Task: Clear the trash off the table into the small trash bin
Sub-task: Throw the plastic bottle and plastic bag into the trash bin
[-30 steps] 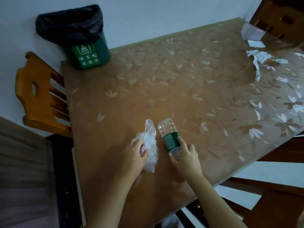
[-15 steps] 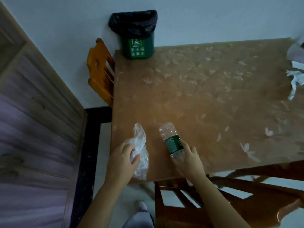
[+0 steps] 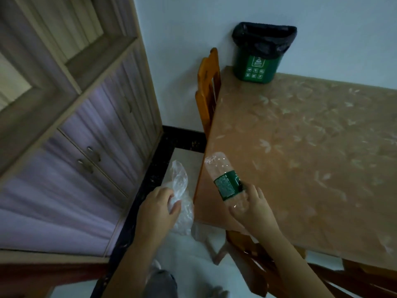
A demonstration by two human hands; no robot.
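My left hand (image 3: 158, 209) grips a crumpled clear plastic bag (image 3: 180, 183), held off the table's left edge above the floor. My right hand (image 3: 252, 206) holds a clear plastic bottle (image 3: 223, 177) with a green label by its lower end, above the table's near left corner. The small green trash bin (image 3: 256, 67), lined with a black bag, stands at the far left corner of the table (image 3: 311, 158) against the wall.
A wooden chair (image 3: 207, 91) stands at the table's left side, and another chair (image 3: 253, 252) is tucked under the near edge. A wooden cabinet (image 3: 75, 125) with purple doors fills the left. A dark floor border (image 3: 150, 175) runs below it.
Both hands have lifted the bag and the bottle off the table and carried them left. The view has swung left, so the paper scraps at the table's right have left the frame.
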